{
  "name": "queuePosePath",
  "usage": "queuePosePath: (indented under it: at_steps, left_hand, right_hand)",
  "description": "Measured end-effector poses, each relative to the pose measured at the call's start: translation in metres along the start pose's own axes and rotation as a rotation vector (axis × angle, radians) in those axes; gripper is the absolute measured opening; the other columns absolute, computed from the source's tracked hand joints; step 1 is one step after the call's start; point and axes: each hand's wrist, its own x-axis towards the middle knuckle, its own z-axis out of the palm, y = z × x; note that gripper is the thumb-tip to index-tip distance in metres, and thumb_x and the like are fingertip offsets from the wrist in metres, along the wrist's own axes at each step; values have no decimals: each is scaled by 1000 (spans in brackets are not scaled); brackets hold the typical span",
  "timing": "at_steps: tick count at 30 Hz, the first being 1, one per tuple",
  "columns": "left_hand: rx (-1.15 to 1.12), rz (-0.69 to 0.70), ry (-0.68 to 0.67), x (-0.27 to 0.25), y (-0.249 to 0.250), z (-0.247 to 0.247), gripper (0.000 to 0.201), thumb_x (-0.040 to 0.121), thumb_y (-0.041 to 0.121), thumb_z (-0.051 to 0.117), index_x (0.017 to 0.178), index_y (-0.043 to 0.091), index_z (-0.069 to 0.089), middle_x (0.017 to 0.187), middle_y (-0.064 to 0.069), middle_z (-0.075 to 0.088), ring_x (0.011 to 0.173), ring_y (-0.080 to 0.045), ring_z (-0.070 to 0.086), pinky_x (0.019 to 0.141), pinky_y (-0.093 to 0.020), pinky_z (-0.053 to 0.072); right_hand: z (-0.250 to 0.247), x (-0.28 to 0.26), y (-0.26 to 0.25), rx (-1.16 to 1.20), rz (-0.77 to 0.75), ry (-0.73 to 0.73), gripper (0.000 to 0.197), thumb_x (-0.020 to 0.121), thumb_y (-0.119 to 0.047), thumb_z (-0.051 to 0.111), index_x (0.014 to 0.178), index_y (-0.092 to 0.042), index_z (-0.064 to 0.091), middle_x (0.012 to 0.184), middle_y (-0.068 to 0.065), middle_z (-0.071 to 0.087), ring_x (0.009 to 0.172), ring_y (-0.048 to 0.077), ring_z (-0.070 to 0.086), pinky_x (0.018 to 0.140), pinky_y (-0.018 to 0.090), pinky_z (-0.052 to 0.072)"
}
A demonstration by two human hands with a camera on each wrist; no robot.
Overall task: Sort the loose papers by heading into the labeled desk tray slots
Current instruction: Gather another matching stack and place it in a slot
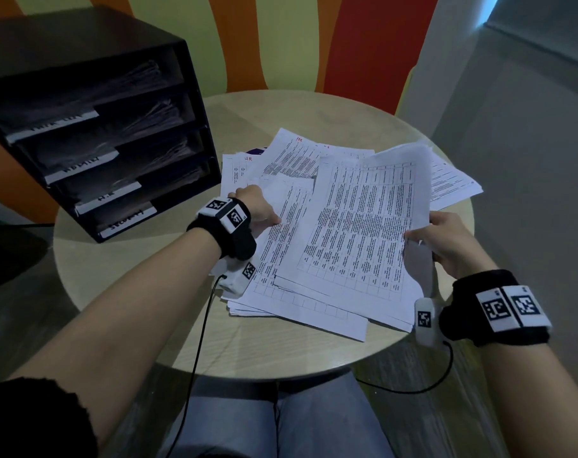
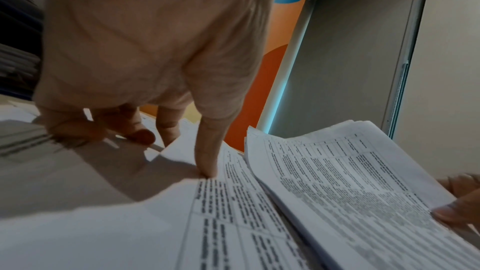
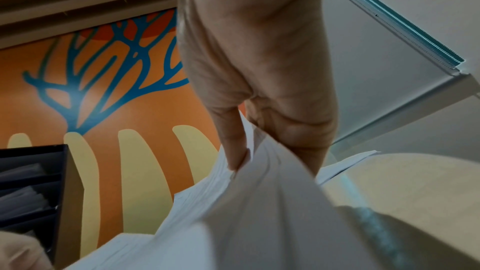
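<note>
A black desk tray (image 1: 92, 133) with several labelled slots, papers in each, stands at the table's left rear. A loose pile of printed papers (image 1: 297, 299) covers the table's middle; two far sheets (image 1: 281, 150) carry red "HR" headings. My left hand (image 1: 261, 209) sits at the pile's left edge, with its thumb (image 2: 207, 163) pressing a table-printed sheet (image 2: 233, 213) and the other fingers (image 2: 135, 128) curled at that sheet's edge. My right hand (image 1: 446, 239) pinches the right edge of a bundle of sheets (image 1: 363, 226), lifted and curling above the pile. The bundle (image 3: 259, 213) runs between thumb and fingers (image 3: 233, 151).
The round wooden table (image 1: 132, 292) shows bare wood in front of the tray and along the near rim. A painted orange and yellow wall (image 1: 281, 44) stands behind. Black cables (image 1: 198, 342) hang from both wrist cameras over the near edge. My knees (image 1: 281, 424) are under the table.
</note>
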Motion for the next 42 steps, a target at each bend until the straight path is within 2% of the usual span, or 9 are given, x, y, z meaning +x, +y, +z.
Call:
queuePosePath:
  at_steps: [4, 10, 15, 23, 26, 29, 33, 38, 42]
  left_hand:
    - [-264, 107, 148, 1, -1, -3, 24, 90, 16, 61, 74, 11, 44, 75, -3, 39, 64, -19, 37, 58, -31, 39]
    - [-877, 270, 552, -3, -3, -60, 27, 89, 19, 49, 112, 13, 61, 111, -6, 66, 101, -25, 63, 96, -42, 50]
    - [-1126, 462, 732, -30, -4, -124, 26, 95, 5, 47, 111, 7, 67, 108, -3, 71, 100, -15, 67, 94, -32, 49]
    - [-895, 327, 323, -43, 20, -76, 27, 101, 12, 46, 122, 2, 60, 111, -2, 63, 106, -25, 63, 74, -23, 48]
    - [-756, 283, 167, -36, 31, -31, 32, 104, 19, 40, 131, 5, 49, 125, 3, 52, 120, -18, 49, 96, -18, 34]
    - [-904, 212, 47, -34, 41, -8, 36, 102, 17, 41, 135, 3, 40, 145, -13, 44, 132, -28, 43, 114, -41, 30]
    - [-997, 178, 65, -34, 54, 0, 35, 102, 9, 40, 136, 0, 37, 148, -15, 35, 135, -27, 38, 110, -35, 27]
    - [-898, 198, -40, -37, 45, 1, 32, 96, 8, 55, 125, 9, 40, 106, -3, 54, 84, -15, 54, 65, -19, 43]
    - [-593, 144, 44, -19, 11, -10, 66, 85, 14, 74, 136, 9, 32, 130, -10, 49, 111, -23, 52, 85, -31, 48]
  right_hand:
    - [-2, -1, -1, -33, -1, 3, 26, 85, 12, 54, 101, -5, 66, 95, 15, 66, 85, 30, 58, 74, 38, 45]
    - [-5, -4, -1, 12, 10, 59, 35, 84, 18, 47, 103, -6, 64, 77, 5, 62, 67, 23, 56, 50, 24, 46]
    - [-4, -8, -5, 66, -9, 71, 34, 86, 18, 42, 97, -7, 63, 75, 1, 60, 67, 17, 53, 50, 22, 39]
    - [0, -15, -22, 185, -32, 2, 28, 89, 13, 44, 106, 0, 62, 82, 14, 59, 64, 25, 51, 56, 31, 39]
    - [3, -21, -31, 247, -46, -72, 29, 89, 13, 42, 103, 0, 64, 80, 13, 67, 60, 24, 62, 50, 28, 49]
    - [11, -21, -34, 398, -53, -97, 24, 97, -6, 47, 113, -1, 65, 101, 13, 73, 82, 25, 71, 70, 33, 58]
    - [15, -15, -30, 508, -14, -114, 53, 95, -54, 47, 134, -19, 56, 129, -1, 63, 117, 21, 60, 103, 45, 45]
    - [13, -13, -21, 166, -84, -16, 24, 84, 5, 64, 107, -3, 67, 96, 14, 72, 80, 29, 67, 72, 35, 51]
    - [-6, -8, -18, 50, -104, 154, 20, 80, 12, 61, 95, -1, 66, 82, 11, 66, 67, 24, 59, 66, 30, 47]
